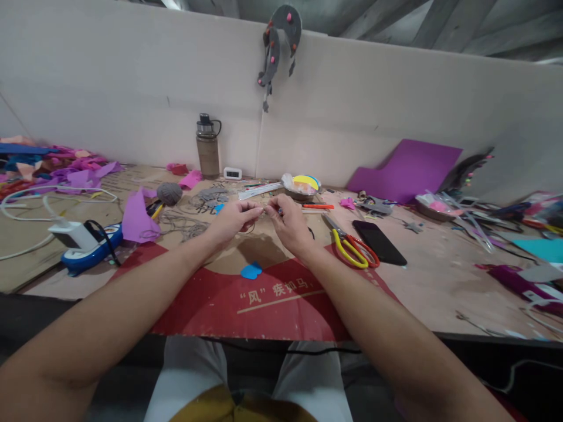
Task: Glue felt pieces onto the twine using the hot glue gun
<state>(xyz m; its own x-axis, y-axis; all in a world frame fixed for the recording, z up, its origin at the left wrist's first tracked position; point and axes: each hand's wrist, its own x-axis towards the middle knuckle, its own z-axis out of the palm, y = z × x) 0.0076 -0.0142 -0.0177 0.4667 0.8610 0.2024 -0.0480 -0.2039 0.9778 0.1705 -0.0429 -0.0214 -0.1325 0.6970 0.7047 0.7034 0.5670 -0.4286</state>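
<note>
My left hand (234,224) and my right hand (287,224) meet above the middle of the table, fingertips almost touching. Both are closed in a pinch. A thin strand that looks like grey yarn loops below the left fingers; what sits between the right fingertips is too small to make out. Left of my left hand lies loose grey yarn (187,227), with a grey yarn ball (169,193) behind it. A blue cut-out piece (251,270) rests below my hands on the red and brown cardboard (197,308). Scissors (352,246) with yellow and red handles lie right of my right hand.
A black phone (379,242) lies beside the scissors. At the back stand a bottle (207,149), a small white clock (233,173) and a bowl (301,193) of pieces. A blue power strip (92,252) with cables is at left. Purple sheet (407,170) leans on the wall.
</note>
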